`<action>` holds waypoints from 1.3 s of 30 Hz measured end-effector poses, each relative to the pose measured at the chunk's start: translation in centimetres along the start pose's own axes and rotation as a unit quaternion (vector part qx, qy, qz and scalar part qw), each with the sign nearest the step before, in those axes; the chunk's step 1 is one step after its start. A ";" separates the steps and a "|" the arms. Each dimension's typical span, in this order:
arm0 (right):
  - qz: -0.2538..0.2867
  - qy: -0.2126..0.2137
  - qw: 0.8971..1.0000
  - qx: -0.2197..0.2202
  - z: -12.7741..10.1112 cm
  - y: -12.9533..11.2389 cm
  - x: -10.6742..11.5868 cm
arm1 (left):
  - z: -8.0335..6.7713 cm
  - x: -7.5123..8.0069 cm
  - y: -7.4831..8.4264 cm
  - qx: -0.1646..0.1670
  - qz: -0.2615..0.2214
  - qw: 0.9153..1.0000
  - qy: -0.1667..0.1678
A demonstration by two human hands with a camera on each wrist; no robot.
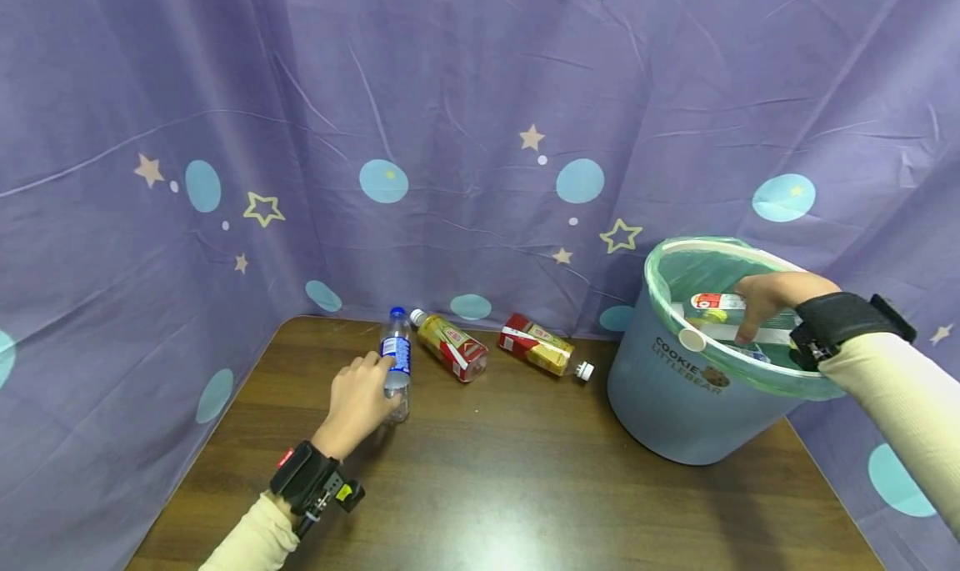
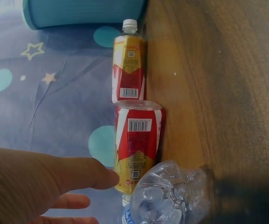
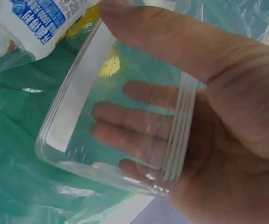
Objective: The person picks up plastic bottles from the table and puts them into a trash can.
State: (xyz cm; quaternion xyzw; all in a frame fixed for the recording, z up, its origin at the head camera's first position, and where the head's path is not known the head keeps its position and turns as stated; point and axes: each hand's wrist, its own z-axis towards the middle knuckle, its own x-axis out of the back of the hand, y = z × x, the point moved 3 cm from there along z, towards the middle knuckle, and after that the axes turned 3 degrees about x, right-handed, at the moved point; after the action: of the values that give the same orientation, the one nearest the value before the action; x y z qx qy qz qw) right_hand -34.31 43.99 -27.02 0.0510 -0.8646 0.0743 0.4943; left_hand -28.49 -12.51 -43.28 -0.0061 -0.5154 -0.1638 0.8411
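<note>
— Tray (image 3: 120,116) first: where was it?

— Down inside the blue bin (image 1: 678,388), which stood at the table's (image 1: 525,488) right edge near the back. The right hand (image 1: 761,300) was grasping the clear plastic tray, thumb over one rim and fingers showing through underneath. A white packet with blue print (image 3: 45,21) lay just beside it on the green liner (image 3: 13,186).

— And the left hand (image 1: 356,400)?

— At the back left of the table, fingers curled round the water bottle (image 1: 396,363), which stood upright there.

— Anything else nearby?

— Two tea bottles lying on their sides along the back edge: one (image 1: 450,346) just right of the water bottle, the other (image 1: 542,346) between it and the bin, cap pointing at the bin. A purple starry curtain (image 1: 450,137) hung behind everything.
</note>
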 end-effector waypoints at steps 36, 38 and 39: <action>-0.049 0.042 0.998 0.023 -0.6 -1.1 2.2 | 0.5 0.2 -0.1 0.011 -0.001 1.000 -0.018; -0.052 0.040 0.998 0.022 -0.8 -1.3 2.6 | 0.6 0.2 -0.2 0.012 0.000 1.000 -0.014; -0.053 0.041 0.998 0.021 -0.9 -1.4 2.9 | 0.6 0.3 -0.2 0.013 -0.001 1.000 -0.012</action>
State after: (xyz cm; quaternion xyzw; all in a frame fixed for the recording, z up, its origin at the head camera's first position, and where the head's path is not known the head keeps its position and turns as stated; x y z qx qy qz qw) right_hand -34.77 42.73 -24.00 0.1039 -0.8377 0.0681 0.5318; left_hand -29.00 -12.69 -42.79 0.0031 -0.5275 -0.1579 0.8347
